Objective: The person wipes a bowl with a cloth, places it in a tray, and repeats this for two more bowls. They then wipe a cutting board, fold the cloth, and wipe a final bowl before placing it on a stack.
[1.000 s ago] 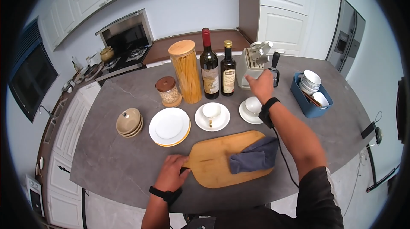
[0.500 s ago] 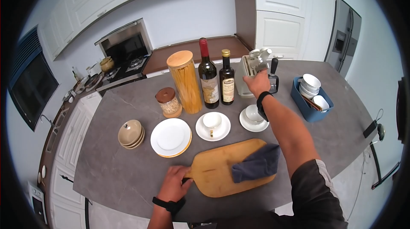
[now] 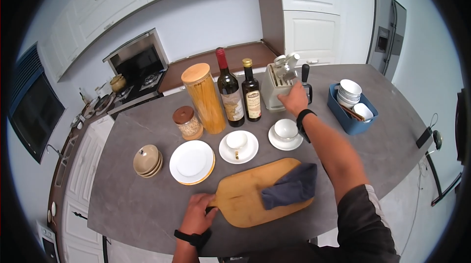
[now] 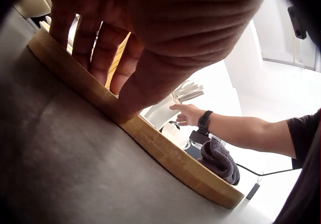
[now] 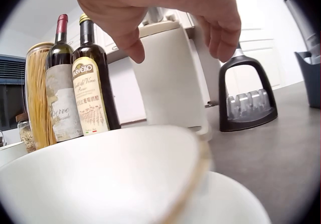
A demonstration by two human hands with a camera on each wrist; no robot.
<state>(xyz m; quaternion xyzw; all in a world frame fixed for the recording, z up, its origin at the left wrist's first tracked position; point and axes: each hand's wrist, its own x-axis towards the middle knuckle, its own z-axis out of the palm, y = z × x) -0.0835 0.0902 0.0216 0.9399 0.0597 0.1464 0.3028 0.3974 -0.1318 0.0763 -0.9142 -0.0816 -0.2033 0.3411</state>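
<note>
My left hand [image 3: 196, 214] grips the handle end of a wooden cutting board [image 3: 240, 201], thumb along the near edge and fingers across the far side. A folded dark grey cloth [image 3: 292, 187] lies on the board's right half. My right hand [image 3: 295, 99] reaches to the front of a pale knife block [image 5: 173, 83], thumb at its left and loosely bent fingers at its right. White handles stick up from the block. Beside it stands a black knife sharpener [image 5: 248, 93]. Below the right wrist, a white cup [image 3: 286, 128] sits on a saucer [image 3: 277, 141].
Left of that cup stand another cup [image 3: 236, 140] on its saucer, white plates [image 3: 191, 161] and beige bowls [image 3: 146, 160]. Behind them are an oat jar [image 3: 188, 123], a spaghetti jar [image 3: 203, 99] and two dark bottles [image 3: 229, 89]. A blue basket [image 3: 351, 122] of bowls stands right.
My right hand has moved slightly forward, past the right cup toward the knife block. The head view has shifted a little. My left hand stays on the board's handle.
</note>
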